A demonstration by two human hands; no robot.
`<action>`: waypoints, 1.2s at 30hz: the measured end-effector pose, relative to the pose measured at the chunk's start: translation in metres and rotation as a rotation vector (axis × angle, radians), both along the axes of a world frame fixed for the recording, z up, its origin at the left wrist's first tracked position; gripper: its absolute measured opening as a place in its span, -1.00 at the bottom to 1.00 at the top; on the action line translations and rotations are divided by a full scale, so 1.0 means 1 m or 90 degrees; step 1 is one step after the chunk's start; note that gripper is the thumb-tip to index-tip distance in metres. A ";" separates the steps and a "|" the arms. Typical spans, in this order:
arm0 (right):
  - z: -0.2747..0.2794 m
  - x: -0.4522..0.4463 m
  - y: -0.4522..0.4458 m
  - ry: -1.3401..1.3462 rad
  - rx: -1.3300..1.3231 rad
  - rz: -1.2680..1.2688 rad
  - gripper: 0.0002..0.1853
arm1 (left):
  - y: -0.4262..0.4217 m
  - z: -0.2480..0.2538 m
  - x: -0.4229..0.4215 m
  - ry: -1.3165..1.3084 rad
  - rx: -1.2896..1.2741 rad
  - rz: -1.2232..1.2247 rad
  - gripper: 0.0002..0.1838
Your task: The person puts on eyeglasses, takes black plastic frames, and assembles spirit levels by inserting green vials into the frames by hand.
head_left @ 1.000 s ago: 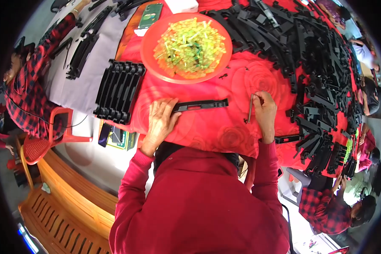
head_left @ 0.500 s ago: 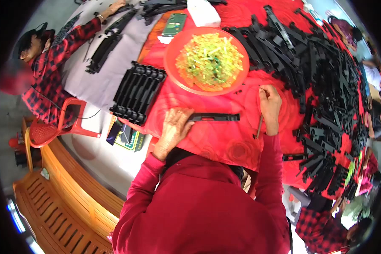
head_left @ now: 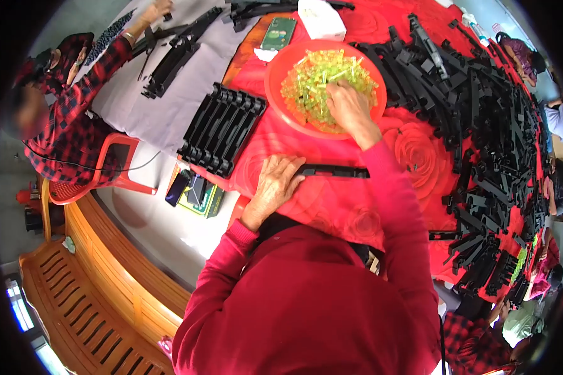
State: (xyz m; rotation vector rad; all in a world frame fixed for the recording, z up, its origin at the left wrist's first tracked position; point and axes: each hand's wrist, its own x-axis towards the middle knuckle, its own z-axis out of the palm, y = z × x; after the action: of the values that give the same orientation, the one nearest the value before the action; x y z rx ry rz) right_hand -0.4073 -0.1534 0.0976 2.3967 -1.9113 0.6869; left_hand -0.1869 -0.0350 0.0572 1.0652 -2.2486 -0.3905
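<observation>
Far L: co-worker's hand (head_left: 158,9) is showing near the top edge; whatever it's holding is too small to ID. Moving R, a row of black parts (head_left: 222,128) is lying side by side, slots partly shadowed.

L hand (head_left: 275,186) is gripping the L end of a black strip (head_left: 334,170), thumb on the near side, fingers on the far side, thus hiding that end. Strip is lying flat on the red cloth (head_left: 413,150), below the bowl (head_left: 274,100). Looking like moulded plastic: prob. light, stiff, a bit slick, thin sections maybe brittle. Best hold approx. at the solid ends, pinching across the width. R end is sitting right by the R sleeve; can't tell if any is covered.

Bowl is holding small yellow-green pcs (head_left: 303,81), prob. v. light and easily scattered; fingertip pinch suits. R hand (head_left: 350,106) is resting w/ fingertips among them, fingers bent; can't tell if they're pinching any. Indiv. shapes are blurring together.

Far R: black pile (head_left: 481,119) is overlapping heavily; single parts hard to separate by eye.
</observation>
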 end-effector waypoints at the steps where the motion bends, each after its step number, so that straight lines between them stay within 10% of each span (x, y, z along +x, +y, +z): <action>1: -0.004 0.002 -0.004 0.014 0.004 0.019 -0.88 | 0.000 -0.002 0.001 0.012 0.008 -0.004 -0.59; 6: 0.002 0.001 0.001 0.044 -0.002 0.015 -0.86 | -0.003 -0.003 0.003 0.031 0.021 -0.022 -0.58; 12: 0.050 -0.023 0.098 -0.503 0.050 0.047 -0.90 | 0.001 0.004 0.006 0.035 0.051 -0.062 -0.56; 36: -0.017 0.023 0.174 -0.169 -0.043 0.042 -0.90 | 0.029 0.008 -0.022 -0.081 -0.049 0.038 -0.62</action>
State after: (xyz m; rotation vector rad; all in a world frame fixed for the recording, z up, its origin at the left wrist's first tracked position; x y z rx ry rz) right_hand -0.3840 0.0204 0.0810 2.4416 -1.8656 1.1046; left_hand -0.2090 -0.0060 0.0657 1.1416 -2.3174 -0.2142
